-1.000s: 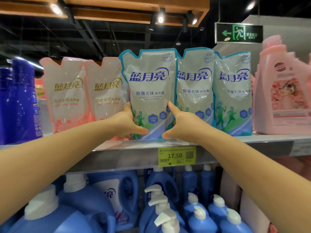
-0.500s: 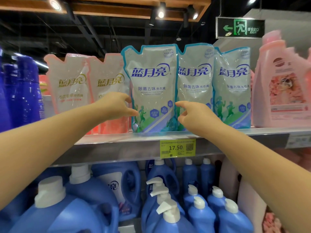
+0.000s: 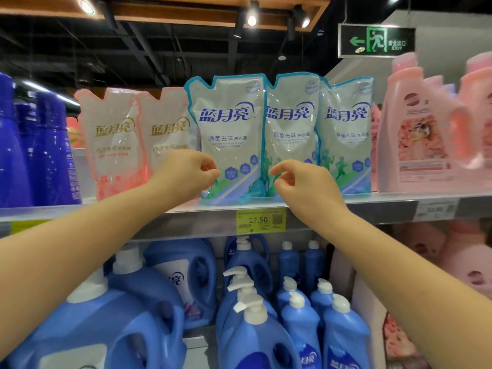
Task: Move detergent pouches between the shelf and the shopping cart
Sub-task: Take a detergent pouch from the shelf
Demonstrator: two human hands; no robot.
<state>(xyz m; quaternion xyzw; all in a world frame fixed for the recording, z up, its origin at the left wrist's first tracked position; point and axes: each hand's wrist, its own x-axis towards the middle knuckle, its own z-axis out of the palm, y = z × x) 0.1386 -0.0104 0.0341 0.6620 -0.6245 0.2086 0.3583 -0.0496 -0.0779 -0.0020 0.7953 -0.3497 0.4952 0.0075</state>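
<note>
The blue pouch stands at the shelf front edge. Left hand and right hand flank it, loosely curled and empty. I judge they guard against tipping.

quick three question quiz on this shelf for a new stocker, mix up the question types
1. How many blue-edged pouches show side by side on the top shelf?
2. True or false: the yellow price tag reads 17.50.
3. On that shelf, where do the pink bottles stand from the blue-edged pouches? A left, B right, C behind
Key: 1 three; 2 true; 3 B
</note>
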